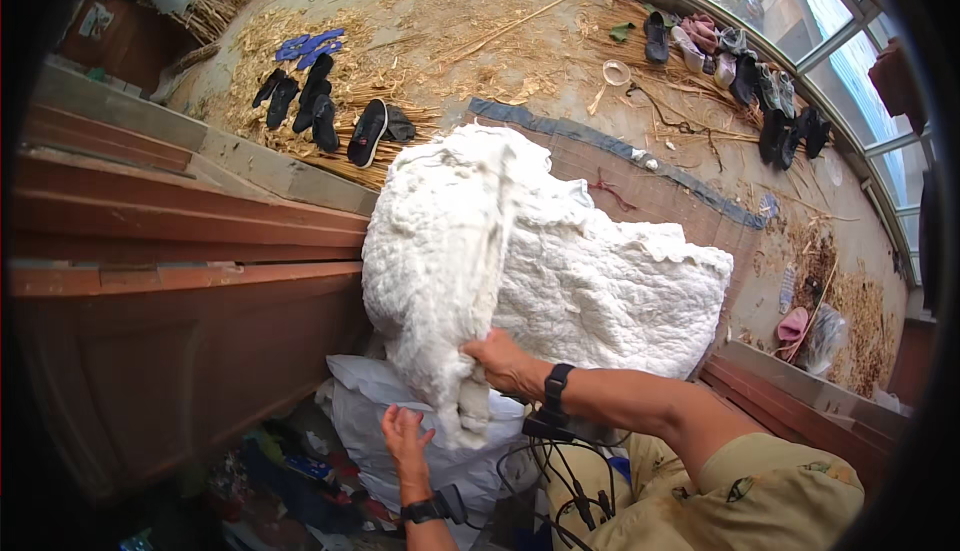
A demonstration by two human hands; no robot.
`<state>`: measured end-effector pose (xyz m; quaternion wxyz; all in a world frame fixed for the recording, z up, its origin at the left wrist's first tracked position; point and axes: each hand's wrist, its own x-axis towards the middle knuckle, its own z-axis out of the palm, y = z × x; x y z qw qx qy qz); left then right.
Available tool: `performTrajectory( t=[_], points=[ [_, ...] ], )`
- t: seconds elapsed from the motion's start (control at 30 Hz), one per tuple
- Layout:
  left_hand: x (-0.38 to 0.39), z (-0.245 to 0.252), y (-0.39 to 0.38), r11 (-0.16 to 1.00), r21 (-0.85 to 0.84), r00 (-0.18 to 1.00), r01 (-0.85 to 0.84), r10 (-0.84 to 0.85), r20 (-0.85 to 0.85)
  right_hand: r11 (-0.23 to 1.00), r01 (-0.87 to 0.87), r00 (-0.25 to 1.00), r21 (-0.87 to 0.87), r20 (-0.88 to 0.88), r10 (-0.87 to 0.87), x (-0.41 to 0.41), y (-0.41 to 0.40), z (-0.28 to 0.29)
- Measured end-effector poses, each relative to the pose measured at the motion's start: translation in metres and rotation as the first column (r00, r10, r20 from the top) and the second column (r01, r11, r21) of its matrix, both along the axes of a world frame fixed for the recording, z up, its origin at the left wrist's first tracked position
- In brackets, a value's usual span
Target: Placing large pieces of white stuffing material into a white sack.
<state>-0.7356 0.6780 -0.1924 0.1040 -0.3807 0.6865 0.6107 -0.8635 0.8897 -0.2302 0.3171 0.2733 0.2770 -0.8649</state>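
A large piece of white fluffy quilt batting [600, 288] lies spread over a mat on the floor, its left part lifted into a thick fold. My right hand [499, 360] grips that fold near its lower end, with a black strap on the wrist. Below and to the left, my left hand [406, 431] is held with its fingers apart and nothing in it, close to the hanging end of the batting. Beneath both hands is a white plastic sack [360, 401], partly covered by the batting.
A brown wooden door [195, 371] stands at the left. Black cables [577, 487] hang by my lap. Shoes [367, 133] lie on straw beyond the batting, with more shoes [656, 37] along the windows. Mixed clutter [300, 468] lies at lower left.
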Motion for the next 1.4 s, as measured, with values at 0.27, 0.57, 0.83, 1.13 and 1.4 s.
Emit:
performTrajectory(
  t=[0.27, 0.57, 0.83, 1.13, 1.4],
  points=[
    [-0.060, 0.033, 0.065, 0.714, -0.597, 0.811, 0.367, -0.560, -0.171, 0.982, -0.166, 0.975, -0.087, -0.164, 0.151, -0.012, -0.011, 0.022],
    [-0.085, 0.087, -0.093, 0.556, -0.772, 0.598, 0.308, -0.744, -0.297, 0.990, 0.111, 0.990, -0.092, 0.097, -0.102, -0.078, 0.008, -0.054],
    [-0.107, 0.019, -0.065, 0.641, -0.653, 0.726, 0.404, -0.658, -0.197, 0.967, 0.199, 0.972, 0.160, -0.156, -0.174, -0.150, -0.047, -0.057],
    [-0.078, -0.089, -0.067, 0.223, -0.686, 0.523, 0.692, -0.811, 0.263, 0.965, 0.117, 0.985, 0.233, -0.155, -0.081, -0.128, -0.034, -0.108],
    [-0.078, -0.124, -0.116, 0.152, -0.691, 0.547, 0.707, -0.737, 0.397, 0.876, -0.034, 0.942, 0.480, 0.308, -0.132, 0.056, 0.060, -0.206]
  ],
)
